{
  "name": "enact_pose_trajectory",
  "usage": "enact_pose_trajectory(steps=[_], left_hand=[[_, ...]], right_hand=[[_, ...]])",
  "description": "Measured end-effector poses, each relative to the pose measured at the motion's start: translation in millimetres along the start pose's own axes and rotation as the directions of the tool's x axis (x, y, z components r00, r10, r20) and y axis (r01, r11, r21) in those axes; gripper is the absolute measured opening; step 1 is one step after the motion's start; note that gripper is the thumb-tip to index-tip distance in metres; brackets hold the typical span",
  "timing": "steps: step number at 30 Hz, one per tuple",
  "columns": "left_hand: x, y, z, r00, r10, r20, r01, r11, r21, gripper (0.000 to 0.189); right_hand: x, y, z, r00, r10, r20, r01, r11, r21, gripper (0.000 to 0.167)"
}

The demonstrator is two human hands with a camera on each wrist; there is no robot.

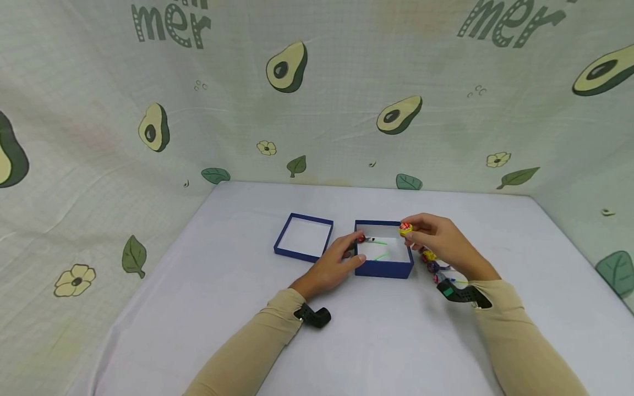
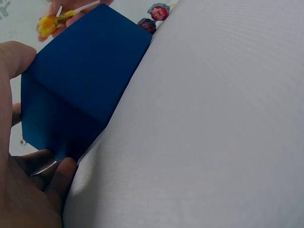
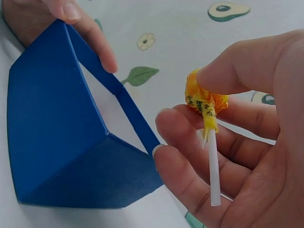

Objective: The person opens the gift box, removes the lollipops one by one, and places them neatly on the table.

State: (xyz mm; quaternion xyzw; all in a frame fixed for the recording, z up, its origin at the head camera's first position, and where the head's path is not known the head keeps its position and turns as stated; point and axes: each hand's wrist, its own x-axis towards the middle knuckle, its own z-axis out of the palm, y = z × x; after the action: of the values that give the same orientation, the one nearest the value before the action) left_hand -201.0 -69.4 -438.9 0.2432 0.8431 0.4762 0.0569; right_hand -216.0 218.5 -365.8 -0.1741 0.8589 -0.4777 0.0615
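An uncovered blue box [image 1: 383, 269] with a white inside stands on the table. My left hand [image 1: 333, 267] grips its left side, the thumb at the front rim and fingers reaching over the left wall. Above the box's right rim, my right hand [image 1: 436, 236] pinches a lollipop [image 3: 206, 102] by its yellow-wrapped head. Its white stick points down across the palm in the right wrist view. Inside the box lies a red-headed lollipop [image 1: 362, 238] with a green stick, and a second green stick [image 1: 381, 256] shows near the front wall.
Several wrapped lollipops [image 1: 433, 267] lie on the table right of the box, partly under my right wrist. A blue-edged lid [image 1: 302, 256] with a white inside lies to the left. Behind the white table [image 1: 376, 341] hangs an avocado-print cloth [image 1: 346, 159].
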Motion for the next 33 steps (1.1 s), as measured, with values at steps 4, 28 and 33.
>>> enact_pose_trajectory(steps=[4, 28, 33], left_hand=[[-0.4, 1.1, -0.1, 1.000, 0.006, 0.000, -0.006, 1.000, -0.003, 0.065], [-1.8, 1.9, 0.1, 1.000, -0.004, 0.001, 0.004, 1.000, 0.001, 0.065], [-1.6, 2.2, -0.2, 1.000, 0.001, 0.000, -0.001, 1.000, -0.002, 0.065]], right_hand=[[-5.1, 0.7, -2.6, 1.000, 0.003, -0.001, -0.003, 1.000, 0.005, 0.038], [-30.8, 17.3, -21.8, 0.998, 0.030, -0.048, -0.032, 0.999, -0.035, 0.045], [-35.1, 20.3, -26.8, 0.999, 0.018, -0.043, -0.020, 0.998, -0.058, 0.043]])
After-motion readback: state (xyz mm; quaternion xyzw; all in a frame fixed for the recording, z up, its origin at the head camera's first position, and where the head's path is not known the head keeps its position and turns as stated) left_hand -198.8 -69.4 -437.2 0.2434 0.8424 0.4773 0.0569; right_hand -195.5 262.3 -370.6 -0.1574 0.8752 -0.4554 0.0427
